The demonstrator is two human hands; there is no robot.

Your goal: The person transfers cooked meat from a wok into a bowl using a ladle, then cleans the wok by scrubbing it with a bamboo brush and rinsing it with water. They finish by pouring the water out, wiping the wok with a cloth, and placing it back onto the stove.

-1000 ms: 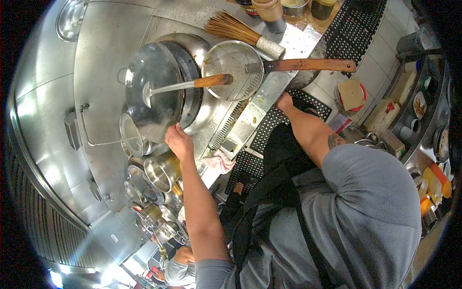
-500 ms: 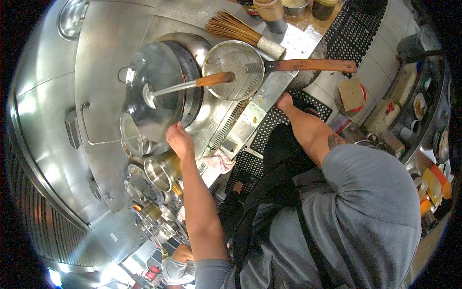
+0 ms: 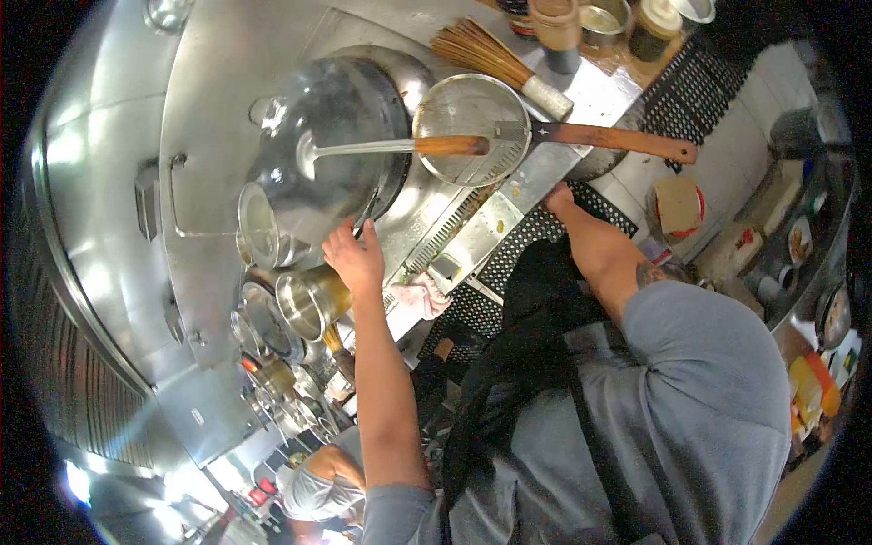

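A dark wok (image 3: 300,186) sits over the burner, its near rim handle by my left hand. In it rests a ladle (image 3: 363,145) with a metal shaft and wooden handle, which reaches over the round mesh strainer (image 3: 445,109). My left hand (image 3: 354,256) is at the wok's near rim with its fingers apart, the fingertips right by the rim handle. At the stove's front edge is my right hand (image 3: 559,196), its fingers mostly hidden by the counter edge. Below my left hand stand a steel pot (image 3: 302,307) and a folded cloth (image 3: 421,296).
A bamboo brush (image 3: 495,56) lies beside the strainer, whose wooden handle sticks out past the counter edge. Sauce containers (image 3: 556,32) stand at the back. A water pipe (image 3: 174,204) runs along the steel wall. Another person (image 3: 318,481) is farther down the line.
The wok has lowered onto the burner, covering the dark ring that showed beneath it. My left hand's fingers have opened from its rim. The view has shifted slightly.
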